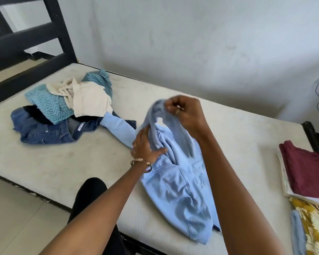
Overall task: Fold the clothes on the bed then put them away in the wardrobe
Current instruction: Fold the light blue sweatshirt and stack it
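A light blue shirt (179,192) lies crumpled on the bare mattress (66,162), one sleeve stretching left toward the pile. My right hand (184,111) pinches its upper edge and lifts it off the bed. Lower down, my left hand (145,146) has its fingers in the shirt's folds and its thumb against the cloth. At the bed's far left sits an unfolded pile: blue jeans (44,133), a teal zigzag-patterned garment (48,105), a cream garment (88,100) and something black (35,113).
Folded clothes lie at the right edge: a maroon piece (306,170) on a white one, a yellow patterned cloth (317,223) and a pale blue strip (296,234). A black headboard (26,43) stands at the far left. The grey wall (191,43) runs behind the bed.
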`<state>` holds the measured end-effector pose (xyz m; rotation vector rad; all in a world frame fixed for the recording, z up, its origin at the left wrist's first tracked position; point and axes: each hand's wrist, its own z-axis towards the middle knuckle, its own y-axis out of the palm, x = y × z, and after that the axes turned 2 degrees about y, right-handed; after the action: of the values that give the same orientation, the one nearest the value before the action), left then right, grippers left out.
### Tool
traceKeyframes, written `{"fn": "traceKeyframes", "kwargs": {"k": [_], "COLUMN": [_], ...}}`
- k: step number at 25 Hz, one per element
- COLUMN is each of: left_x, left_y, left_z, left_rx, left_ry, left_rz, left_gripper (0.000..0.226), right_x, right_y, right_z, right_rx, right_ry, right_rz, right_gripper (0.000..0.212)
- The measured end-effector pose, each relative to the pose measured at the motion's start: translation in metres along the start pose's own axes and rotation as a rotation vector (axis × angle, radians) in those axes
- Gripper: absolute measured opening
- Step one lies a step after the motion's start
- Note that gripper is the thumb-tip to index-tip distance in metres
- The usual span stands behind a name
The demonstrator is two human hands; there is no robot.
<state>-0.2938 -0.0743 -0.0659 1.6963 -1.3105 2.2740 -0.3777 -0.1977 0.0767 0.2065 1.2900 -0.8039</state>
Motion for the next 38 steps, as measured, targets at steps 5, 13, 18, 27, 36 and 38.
{"fn": "traceKeyframes", "kwargs": {"k": [5, 13, 18, 27, 36, 38], "left_x": [0.05, 0.063, 0.062, 0.052, -0.033, -0.049], "left_y": [-0.051, -0.16, -0.196, -0.126, 0.112, 0.122], "left_z": [0.053, 0.052, 0.078, 0.148, -0.034, -0.038], "left_rx": [0.193, -0.205, -0.006, 0.043, -0.545, -0.478], "left_ry": [-0.45, -0.297, -0.253, -0.058, -0.2, -0.167], "left_rz": [-0.608, -1.146, -0.868, 0.67, 0.645, 0.709], "left_gripper": [0.034, 0.05, 0.06, 0.079, 0.091, 0.069], "right_x": [0.022, 0.135, 0.11, 0.077, 0.233, 0.243], "right_y": [0.0, 0.004, -0.042, -0.101, -0.026, -0.028], "right_z": [0.017, -0.054, -0.034, 0.023, -0.137, -0.142], "right_rx": [-0.019, -0.554, -0.417, 0.414, 0.175, 0.382], "right_ry": [0.081, 0.624, 0.588, 0.161, 1.147, 1.209], "right_rz": [-0.038, -0.702, -0.558, -0.741, 0.105, 0.406], "right_gripper": [0.054, 0.105, 0.05, 0.052, 0.002, 0.007]}}
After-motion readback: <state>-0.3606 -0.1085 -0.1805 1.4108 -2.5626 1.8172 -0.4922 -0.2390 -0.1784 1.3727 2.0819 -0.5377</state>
